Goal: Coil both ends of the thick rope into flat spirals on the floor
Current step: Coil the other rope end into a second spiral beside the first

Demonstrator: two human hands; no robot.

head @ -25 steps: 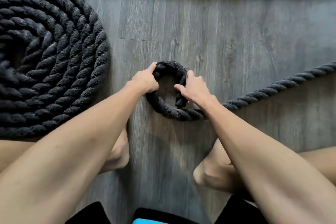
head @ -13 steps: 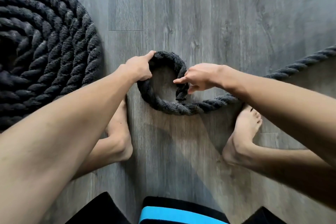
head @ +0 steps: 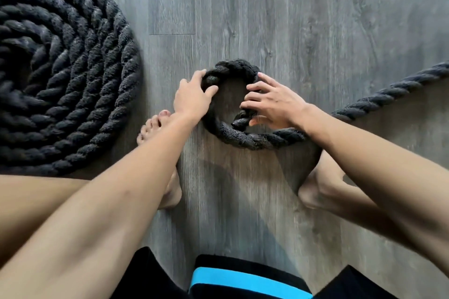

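Observation:
A thick black twisted rope lies on the grey wood floor (head: 315,19). One end forms a large flat spiral (head: 65,85) at the left. The other end is bent into a small single loop (head: 233,70) in the middle, its tip (head: 239,122) pointing inward. My left hand (head: 192,99) grips the loop's left side, thumb inside the ring. My right hand (head: 274,102) has its fingers curled over the loop's right side near the tip. The rest of the rope (head: 388,92) runs off to the right edge.
My bare left foot (head: 155,128) stands between the big spiral and the small loop. My right foot (head: 315,184) stands just below the loop, under my right forearm. Dark shorts with a blue band (head: 243,279) fill the bottom edge.
The loop has been drawn tighter and its tip pushed further inward. My right hand has shifted from pinching the tip to covering the loop's right side. My left foot moved up beside the loop.

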